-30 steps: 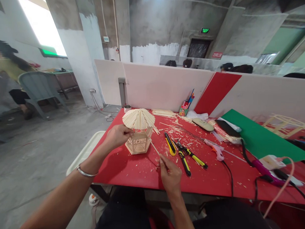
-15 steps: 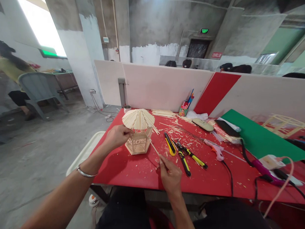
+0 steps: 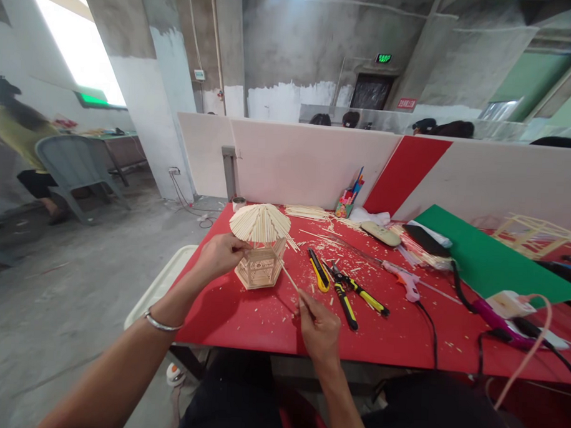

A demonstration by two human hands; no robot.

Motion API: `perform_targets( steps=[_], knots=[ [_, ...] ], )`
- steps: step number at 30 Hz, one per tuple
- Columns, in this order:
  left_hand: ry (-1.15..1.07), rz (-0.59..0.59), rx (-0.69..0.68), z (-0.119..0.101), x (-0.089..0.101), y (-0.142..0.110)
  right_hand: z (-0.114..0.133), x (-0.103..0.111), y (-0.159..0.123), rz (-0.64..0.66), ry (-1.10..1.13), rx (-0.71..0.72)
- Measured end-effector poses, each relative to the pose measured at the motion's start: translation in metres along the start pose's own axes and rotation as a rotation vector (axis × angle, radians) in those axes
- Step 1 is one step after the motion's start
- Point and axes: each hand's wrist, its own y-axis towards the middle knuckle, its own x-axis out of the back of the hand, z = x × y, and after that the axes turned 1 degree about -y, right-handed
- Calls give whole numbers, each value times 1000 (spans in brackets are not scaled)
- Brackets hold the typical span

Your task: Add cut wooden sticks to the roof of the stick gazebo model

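Observation:
On the red table stands a small pavilion model [image 3: 260,223] built of thin wooden sticks, with a cone-like roof over a many-sided base. My left hand [image 3: 222,257] is at its left side, thumb and fingers pinched on the model just under the roof. Between the fingers of my right hand [image 3: 320,324] is a thin wooden stick [image 3: 289,275]. The stick slants up and left, its far end at the model's right front side; whether it touches cannot be made out. A yellow utility knife [image 3: 318,270] and yellow-black pliers [image 3: 345,303] lie right of the model.
Behind the knife are scattered stick offcuts [image 3: 329,245] and a stick pile [image 3: 308,211]. A pink glue gun [image 3: 407,282] with a black cord lies to the right. Farther right are a green board [image 3: 494,259] and a purple power strip [image 3: 501,324]. A white partition [image 3: 310,165] borders the back.
Both hands, the stick and the model stay in place. At far left, a person beside the chair has shifted slightly to the left.

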Motion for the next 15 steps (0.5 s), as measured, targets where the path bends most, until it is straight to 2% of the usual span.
perform_targets(
  steps=[15],
  knots=[
    [-17, 3, 8, 1, -1, 1, 1, 1, 0, 0, -38, 16]
  ],
)
